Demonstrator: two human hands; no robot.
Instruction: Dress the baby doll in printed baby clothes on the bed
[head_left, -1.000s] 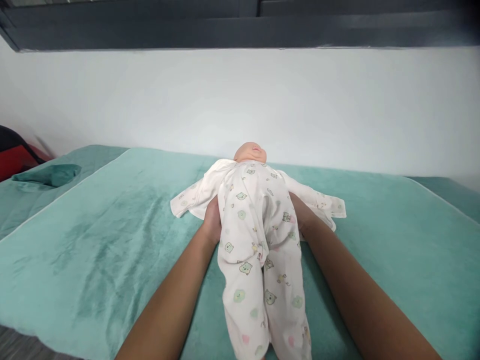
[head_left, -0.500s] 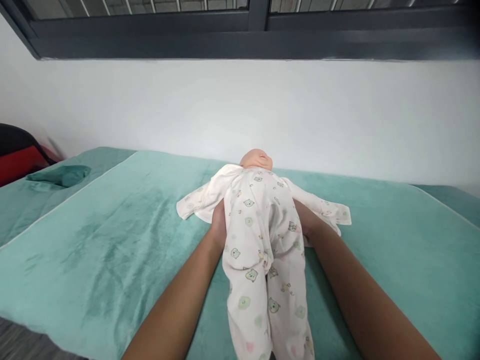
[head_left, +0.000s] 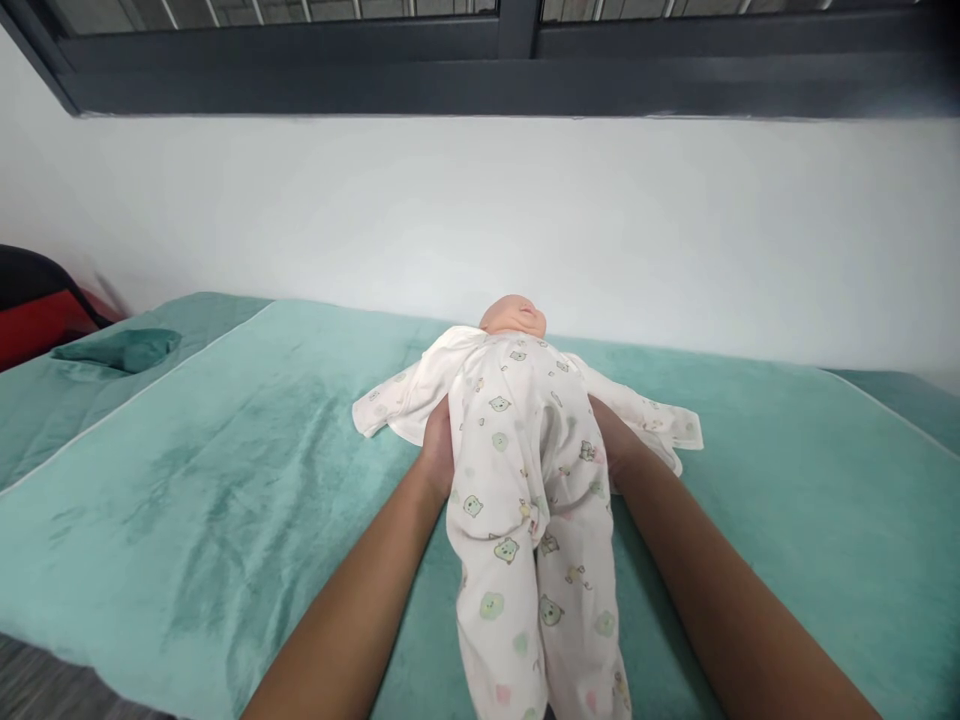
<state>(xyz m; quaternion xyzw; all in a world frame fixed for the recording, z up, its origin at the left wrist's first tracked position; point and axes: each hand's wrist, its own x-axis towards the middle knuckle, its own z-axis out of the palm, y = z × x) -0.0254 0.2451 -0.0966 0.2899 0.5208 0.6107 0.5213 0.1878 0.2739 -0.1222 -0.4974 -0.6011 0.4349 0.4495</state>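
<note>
A baby doll [head_left: 517, 318] lies face up, its head toward the wall, dressed in a white one-piece [head_left: 499, 470] with small animal prints. Its legs stretch toward me and run out of the bottom of the view. White sleeves [head_left: 386, 400] spread to both sides. My left hand [head_left: 438, 445] holds the doll's side at the waist, its fingers hidden under the body. On the opposite side my right hand [head_left: 613, 440] grips the doll likewise; its fingers are hidden behind the clothing.
A teal plush cover [head_left: 285, 480] lies under the doll, with a bunched fold of teal cloth [head_left: 120, 352] at the left. A red and black object [head_left: 41, 320] stands beyond the left edge. Behind are a white wall [head_left: 337, 220] and a dark window frame [head_left: 450, 88].
The doll's legs sit very slightly further right. Both hands keep the same place at its sides.
</note>
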